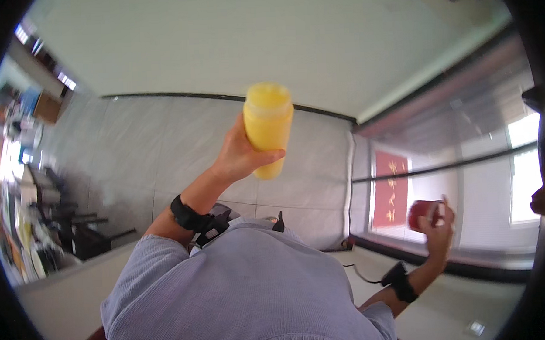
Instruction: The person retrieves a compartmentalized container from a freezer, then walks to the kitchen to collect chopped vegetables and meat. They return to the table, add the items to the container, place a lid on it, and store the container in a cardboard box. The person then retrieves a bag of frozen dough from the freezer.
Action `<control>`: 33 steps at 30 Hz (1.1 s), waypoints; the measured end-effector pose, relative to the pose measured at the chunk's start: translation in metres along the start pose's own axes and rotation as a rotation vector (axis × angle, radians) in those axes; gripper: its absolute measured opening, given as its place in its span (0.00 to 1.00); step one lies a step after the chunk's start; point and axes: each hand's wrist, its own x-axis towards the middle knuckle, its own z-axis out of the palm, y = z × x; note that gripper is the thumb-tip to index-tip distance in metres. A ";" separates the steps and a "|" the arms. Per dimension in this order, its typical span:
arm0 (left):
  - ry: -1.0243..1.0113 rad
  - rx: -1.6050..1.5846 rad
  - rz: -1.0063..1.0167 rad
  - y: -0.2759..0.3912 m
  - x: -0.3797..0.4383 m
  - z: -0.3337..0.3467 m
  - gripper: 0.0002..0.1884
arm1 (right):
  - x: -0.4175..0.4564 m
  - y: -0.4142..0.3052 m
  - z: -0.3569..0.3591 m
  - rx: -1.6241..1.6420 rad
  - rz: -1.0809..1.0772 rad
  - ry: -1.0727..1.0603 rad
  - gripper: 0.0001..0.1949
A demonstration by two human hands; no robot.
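Note:
My left hand grips a wide-mouthed jar of yellow contents, held out in front of my chest above the floor. The jar tilts a little and no lid is on its mouth. Far out to my right, my right hand holds a red, rounded object, which looks like a lid or small container; blur hides which. Black straps with small devices are on both forearms.
A pale wall rises ahead of me. Glass panels in dark frames stand at the right, a red sign bearing writing behind them. At far left are a cardboard box, dark furniture and clutter. The floor is grey tile.

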 end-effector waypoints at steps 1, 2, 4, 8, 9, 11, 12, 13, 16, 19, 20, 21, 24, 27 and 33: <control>0.048 -0.012 -0.008 -0.001 -0.008 -0.023 0.38 | 0.002 -0.031 0.030 0.134 -0.096 -0.088 0.36; 0.079 -0.031 -0.028 -0.008 0.007 -0.060 0.39 | 0.012 -0.091 0.060 0.195 -0.172 -0.183 0.37; 0.181 -0.008 0.000 -0.020 -0.005 -0.122 0.39 | 0.009 -0.183 0.111 0.248 -0.389 -0.333 0.38; 0.384 0.103 -0.029 -0.022 -0.045 -0.254 0.40 | -0.016 -0.349 0.187 0.222 -0.720 -0.514 0.40; 0.466 0.168 -0.043 -0.018 -0.059 -0.266 0.40 | -0.011 -0.374 0.195 0.214 -0.807 -0.565 0.40; 0.601 0.291 -0.053 -0.013 -0.075 -0.341 0.41 | -0.026 -0.455 0.225 0.222 -0.901 -0.615 0.41; 0.686 0.343 -0.065 -0.012 -0.087 -0.370 0.41 | -0.035 -0.493 0.236 0.215 -0.949 -0.635 0.41; 0.759 0.391 -0.082 -0.012 -0.097 -0.394 0.41 | -0.043 -0.525 0.246 0.205 -0.986 -0.654 0.41; 1.022 0.484 -0.108 -0.001 -0.112 -0.415 0.41 | -0.025 -0.598 0.272 0.169 -1.179 -0.725 0.40; 1.182 0.565 -0.138 -0.002 -0.140 -0.507 0.40 | -0.067 -0.700 0.321 0.152 -1.252 -0.809 0.39; 1.234 0.595 -0.172 -0.003 -0.148 -0.526 0.39 | -0.073 -0.729 0.336 0.142 -1.291 -0.842 0.39; 1.280 0.624 -0.204 -0.002 -0.154 -0.545 0.39 | -0.075 -0.757 0.353 0.134 -1.368 -0.846 0.39; 1.411 0.690 -0.216 0.004 -0.171 -0.597 0.37 | -0.097 -0.846 0.384 0.108 -1.465 -0.894 0.39; 1.550 0.678 -0.175 0.005 -0.192 -0.674 0.36 | -0.130 -0.957 0.431 0.149 -1.577 -0.925 0.38; 1.991 0.731 -0.373 0.039 -0.236 -0.764 0.34 | -0.235 -1.162 0.463 0.182 -1.929 -0.969 0.37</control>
